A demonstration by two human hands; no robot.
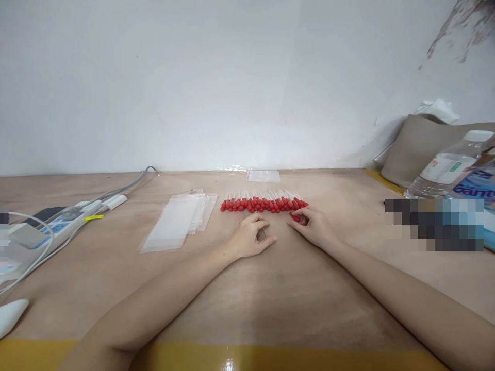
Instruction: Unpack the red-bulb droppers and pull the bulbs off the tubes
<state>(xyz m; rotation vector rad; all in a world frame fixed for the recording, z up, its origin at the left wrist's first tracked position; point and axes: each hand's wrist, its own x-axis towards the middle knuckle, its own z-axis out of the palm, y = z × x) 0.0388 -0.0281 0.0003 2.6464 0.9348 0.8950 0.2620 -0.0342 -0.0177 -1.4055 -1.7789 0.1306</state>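
My left hand rests on the table with its thumb and fingers curved apart; no held thing shows between them. My right hand has thumb and fingers closed on a dropper, of which only the red bulb shows clearly. Just beyond both hands lies a row of several similar droppers. Their red bulbs face me, and their thin clear tips point to the wall. Clear plastic bags lie in an overlapping stack to the left of my left hand.
Another clear bag lies by the wall. On the left are a power strip with cables and a white rounded object. A water bottle, a grey-brown bin and a blue package stand at the right. Yellow tape edges the table.
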